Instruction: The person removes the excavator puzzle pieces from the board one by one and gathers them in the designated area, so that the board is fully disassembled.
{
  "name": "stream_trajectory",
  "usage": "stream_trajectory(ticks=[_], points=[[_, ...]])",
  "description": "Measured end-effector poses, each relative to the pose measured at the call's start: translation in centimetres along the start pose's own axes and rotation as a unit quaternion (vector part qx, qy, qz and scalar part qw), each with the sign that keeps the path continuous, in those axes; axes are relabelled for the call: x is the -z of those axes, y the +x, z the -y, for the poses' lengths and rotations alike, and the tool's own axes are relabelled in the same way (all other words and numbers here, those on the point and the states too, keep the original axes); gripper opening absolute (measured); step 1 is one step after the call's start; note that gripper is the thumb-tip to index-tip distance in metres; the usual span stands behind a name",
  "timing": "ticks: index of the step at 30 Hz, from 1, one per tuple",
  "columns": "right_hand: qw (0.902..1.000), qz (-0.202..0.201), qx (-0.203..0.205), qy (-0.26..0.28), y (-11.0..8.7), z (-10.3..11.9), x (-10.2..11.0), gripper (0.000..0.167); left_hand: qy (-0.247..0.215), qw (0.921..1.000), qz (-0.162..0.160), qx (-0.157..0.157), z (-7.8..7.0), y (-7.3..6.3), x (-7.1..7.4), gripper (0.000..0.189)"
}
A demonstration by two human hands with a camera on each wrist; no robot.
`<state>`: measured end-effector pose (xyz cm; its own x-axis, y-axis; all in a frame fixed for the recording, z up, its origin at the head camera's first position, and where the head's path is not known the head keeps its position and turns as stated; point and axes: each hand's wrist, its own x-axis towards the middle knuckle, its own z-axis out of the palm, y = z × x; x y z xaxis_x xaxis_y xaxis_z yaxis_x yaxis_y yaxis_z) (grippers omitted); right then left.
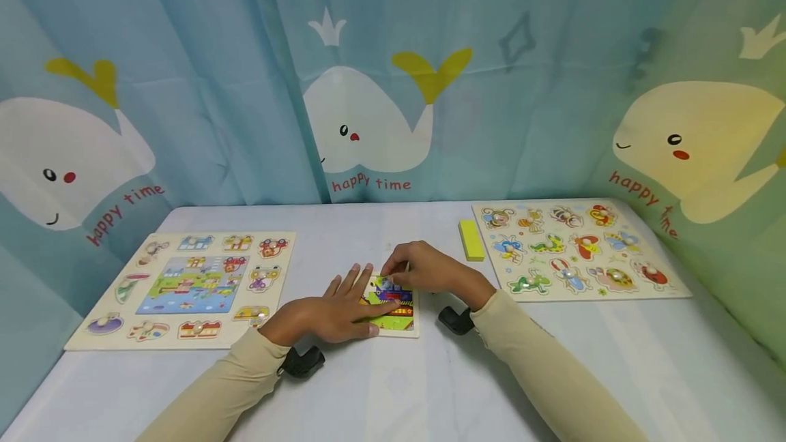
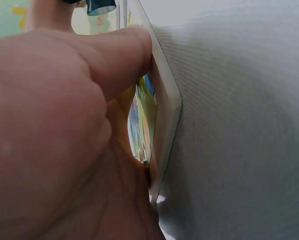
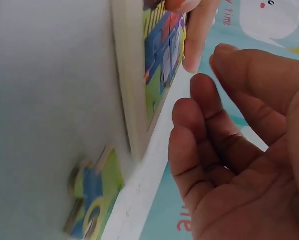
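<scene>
At centre, left hand (image 1: 340, 311) lay spread on puzzle (image 3: 128, 65); right hand (image 1: 420, 266) curled, grip unclear; stray brush risked shifting loose piece (image 3: 107, 181).

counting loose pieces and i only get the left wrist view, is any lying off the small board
Observer: Yes, the right wrist view shows a loose puzzle piece on the table, off a corner of the small board.
Operator: anything lying across its picture
Observer: One straight finger of the left hand, in the head view.
Operator: and off to the right
Observer: A yellow block beside a board of insects.
</scene>
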<state>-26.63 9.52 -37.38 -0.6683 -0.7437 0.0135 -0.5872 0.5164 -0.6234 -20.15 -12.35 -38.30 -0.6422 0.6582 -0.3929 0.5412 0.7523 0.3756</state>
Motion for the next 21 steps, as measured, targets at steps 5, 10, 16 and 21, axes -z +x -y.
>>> stream_trajectory(ticks=[5, 10, 16, 21], points=[[0.9999, 0.007, 0.0, -0.012, 0.5, 0.3, -0.2, 0.014, 0.005, 0.9999, 0.002, -0.009, 0.1, 0.2, 0.0, 0.054], [0.9997, 0.011, -0.01, -0.019, 0.7, 0.3, -0.4, 0.014, 0.0, 0.9999, 0.008, -0.013, 0.2, 0.3, 0.0, 0.054], [0.9996, 0.003, -0.014, -0.024, 0.9, 0.6, -0.5, 0.014, 0.002, 0.9999, 0.006, -0.009, 0.2, 0.1, 0.0, 0.054], [0.9996, -0.001, -0.02, -0.018, 1.2, 0.8, -0.5, 0.014, 0.007, 0.9999, 0.006, 0.006, 0.1, 0.0, 0.1, 0.054]])
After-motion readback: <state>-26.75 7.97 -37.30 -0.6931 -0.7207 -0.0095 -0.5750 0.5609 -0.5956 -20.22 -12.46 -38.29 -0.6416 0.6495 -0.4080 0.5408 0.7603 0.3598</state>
